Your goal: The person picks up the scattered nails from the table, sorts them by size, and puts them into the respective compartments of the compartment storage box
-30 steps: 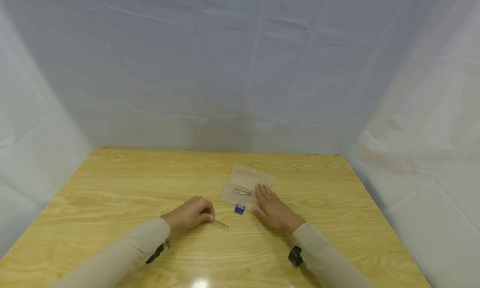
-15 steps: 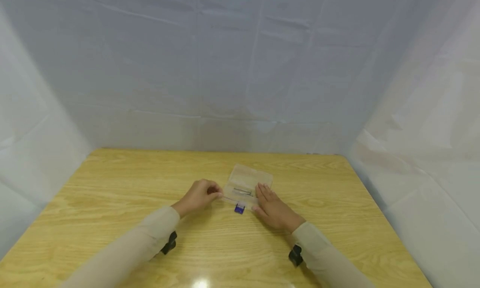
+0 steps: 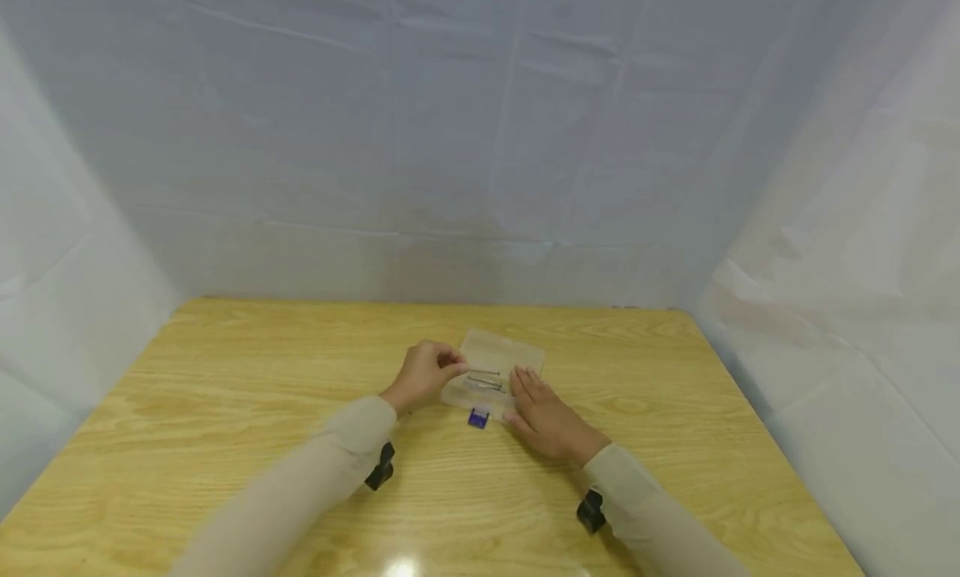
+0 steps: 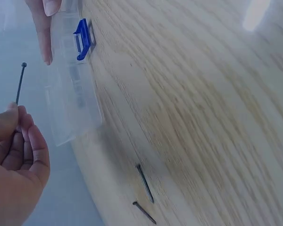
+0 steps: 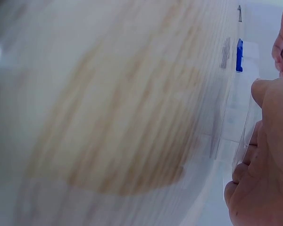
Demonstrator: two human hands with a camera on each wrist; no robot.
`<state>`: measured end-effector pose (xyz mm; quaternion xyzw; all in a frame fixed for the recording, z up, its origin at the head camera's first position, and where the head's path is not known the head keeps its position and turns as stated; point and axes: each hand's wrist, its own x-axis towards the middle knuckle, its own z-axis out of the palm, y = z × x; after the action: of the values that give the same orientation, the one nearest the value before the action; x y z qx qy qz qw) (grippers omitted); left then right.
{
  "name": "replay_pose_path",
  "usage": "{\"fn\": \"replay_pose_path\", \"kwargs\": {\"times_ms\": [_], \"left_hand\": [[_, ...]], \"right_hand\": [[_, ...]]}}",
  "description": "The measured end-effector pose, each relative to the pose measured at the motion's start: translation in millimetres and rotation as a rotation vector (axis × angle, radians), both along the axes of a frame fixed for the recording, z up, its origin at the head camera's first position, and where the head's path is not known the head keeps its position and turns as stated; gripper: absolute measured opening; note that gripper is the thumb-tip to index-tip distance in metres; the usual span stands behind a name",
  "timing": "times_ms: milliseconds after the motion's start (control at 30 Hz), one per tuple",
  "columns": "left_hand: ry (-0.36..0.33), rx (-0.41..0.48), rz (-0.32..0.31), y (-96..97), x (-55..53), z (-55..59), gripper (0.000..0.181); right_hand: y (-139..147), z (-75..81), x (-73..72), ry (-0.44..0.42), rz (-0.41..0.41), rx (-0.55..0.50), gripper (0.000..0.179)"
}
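Observation:
My left hand pinches a dark nail by one end between thumb and fingers, its headed end pointing away from the hand. The nail hangs over an open clear plastic box with a blue latch on its front side. Inside the box lie a few more nails, side by side. On the box's right end rests my right hand, fingers extended in the head view; its curled-looking fingertips touch the clear wall in the right wrist view.
Two loose nails, one larger and one smaller, lie on the wooden table left of the box. White sheeting hangs behind the table and along both sides.
My left hand has carried the nail from the table in front, forward and right, to above the box. The right hand and box have stayed in place.

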<state>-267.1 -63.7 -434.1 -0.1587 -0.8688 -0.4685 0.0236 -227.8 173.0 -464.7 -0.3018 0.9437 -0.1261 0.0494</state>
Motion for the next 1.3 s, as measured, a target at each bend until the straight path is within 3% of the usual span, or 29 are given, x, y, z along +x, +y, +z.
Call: {"fn": "replay_pose_path", "kwargs": {"times_ms": [200, 367, 833, 1300], "left_hand": [[0.052, -0.021, 0.028, 10.1, -7.6, -11.4, 0.007], [0.045, -0.031, 0.069, 16.6, -10.0, -16.1, 0.006], [0.049, -0.103, 0.075, 23.8, -10.0, -13.5, 0.005], [0.064, -0.109, 0.073, 21.5, -10.2, -15.1, 0.005]], "right_hand": [[0.3, -1.0, -0.3, -0.011, 0.001, 0.011, 0.064], [0.8, -1.7, -0.7, 0.006, 0.008, 0.004, 0.064], [0.6, -4.8, -2.0, 0.01, 0.004, 0.009, 0.063], [0.2, -2.6, -0.8, 0.0, 0.003, 0.022, 0.065]]}}
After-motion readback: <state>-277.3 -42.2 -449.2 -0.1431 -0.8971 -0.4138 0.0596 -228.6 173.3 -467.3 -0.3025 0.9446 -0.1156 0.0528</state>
